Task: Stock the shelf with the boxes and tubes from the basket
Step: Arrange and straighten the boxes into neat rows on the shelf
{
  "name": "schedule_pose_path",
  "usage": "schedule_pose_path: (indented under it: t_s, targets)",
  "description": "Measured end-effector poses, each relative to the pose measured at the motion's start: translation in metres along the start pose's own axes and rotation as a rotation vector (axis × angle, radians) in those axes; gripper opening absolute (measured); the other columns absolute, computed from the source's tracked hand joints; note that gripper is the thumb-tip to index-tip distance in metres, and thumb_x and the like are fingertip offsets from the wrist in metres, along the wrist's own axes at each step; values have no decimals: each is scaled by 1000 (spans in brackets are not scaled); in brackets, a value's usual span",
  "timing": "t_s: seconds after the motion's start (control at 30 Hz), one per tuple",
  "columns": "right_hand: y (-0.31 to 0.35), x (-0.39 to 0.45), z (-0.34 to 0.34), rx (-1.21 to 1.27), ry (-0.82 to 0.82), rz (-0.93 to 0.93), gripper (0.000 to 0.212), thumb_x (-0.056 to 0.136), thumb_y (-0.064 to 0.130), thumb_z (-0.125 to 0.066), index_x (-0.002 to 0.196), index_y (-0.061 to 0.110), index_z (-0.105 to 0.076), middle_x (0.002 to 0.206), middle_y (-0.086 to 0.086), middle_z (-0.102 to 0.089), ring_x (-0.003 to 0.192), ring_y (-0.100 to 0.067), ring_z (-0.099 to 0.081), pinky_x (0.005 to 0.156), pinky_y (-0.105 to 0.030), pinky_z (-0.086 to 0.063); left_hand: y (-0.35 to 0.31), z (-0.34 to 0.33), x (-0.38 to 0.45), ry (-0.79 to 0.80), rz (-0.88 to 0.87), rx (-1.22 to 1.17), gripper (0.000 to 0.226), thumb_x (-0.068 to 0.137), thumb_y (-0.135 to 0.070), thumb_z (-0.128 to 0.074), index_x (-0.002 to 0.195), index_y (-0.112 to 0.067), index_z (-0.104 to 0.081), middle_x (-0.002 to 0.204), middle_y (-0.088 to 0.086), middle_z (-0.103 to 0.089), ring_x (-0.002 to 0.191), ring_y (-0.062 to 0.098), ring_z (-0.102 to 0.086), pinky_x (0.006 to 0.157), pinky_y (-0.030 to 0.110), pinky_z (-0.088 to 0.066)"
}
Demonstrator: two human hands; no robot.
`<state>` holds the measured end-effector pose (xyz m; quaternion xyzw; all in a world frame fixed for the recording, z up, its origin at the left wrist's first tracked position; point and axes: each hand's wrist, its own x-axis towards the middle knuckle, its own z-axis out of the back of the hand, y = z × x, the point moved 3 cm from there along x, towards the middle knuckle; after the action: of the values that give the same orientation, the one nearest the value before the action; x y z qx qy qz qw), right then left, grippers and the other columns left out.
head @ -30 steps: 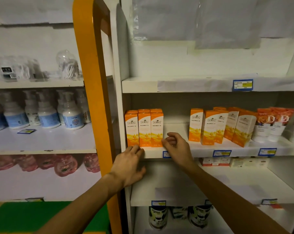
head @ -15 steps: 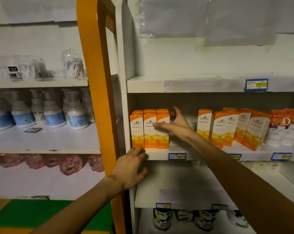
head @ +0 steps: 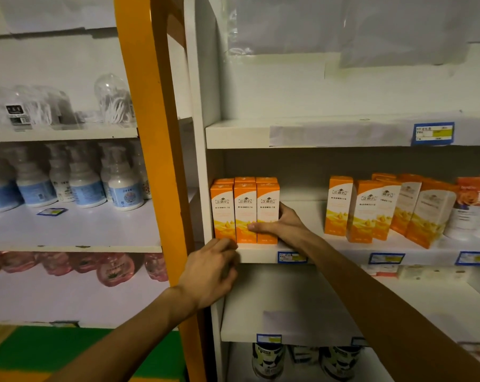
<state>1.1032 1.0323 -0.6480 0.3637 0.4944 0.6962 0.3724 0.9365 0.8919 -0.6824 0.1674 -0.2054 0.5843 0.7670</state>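
My right hand (head: pixel 281 226) wraps around the last of the orange boxes (head: pixel 267 213), pinching it. My left hand (head: pixel 211 271) rests flat on the shelf (head: pixel 260 255) edge, fingers straight.

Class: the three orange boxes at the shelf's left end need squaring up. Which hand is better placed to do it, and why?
Probably the right hand: it already wraps the rightmost orange box. The left hand only rests at the shelf edge below.
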Motion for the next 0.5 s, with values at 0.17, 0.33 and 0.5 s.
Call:
schedule_pose_path:
  t_s: [0.17,0.33,0.5]
  targets:
    - [1,-3,0,22,19,-1,66,71,21,-89,128,25,-56,118,3,-70,102,-14,-70,81,-30,-60,0,1,1,11,1,-4,21,91,-42,-50,102,-32,-65,120,-13,-51,109,6,-52,72,27,-57]
    - [2,-2,0,45,34,-23,64,69,21,-91,125,25,-60,116,3,-73,100,-15,-71,80,-32,-60,1,2,-1,38,-8,2,19,91,-42,-51,103,-32,-64,125,-13,-49,112,6,-50,73,24,-56]
    - [1,-2,1,24,27,-19,65,69,25,-91,126,26,-58,117,3,-71,101,-15,-71,81,-33,-60,1,2,-1,56,-13,0,19,92,-43,-51,104,-34,-64,128,-14,-47,115,4,-48,75,22,-55]
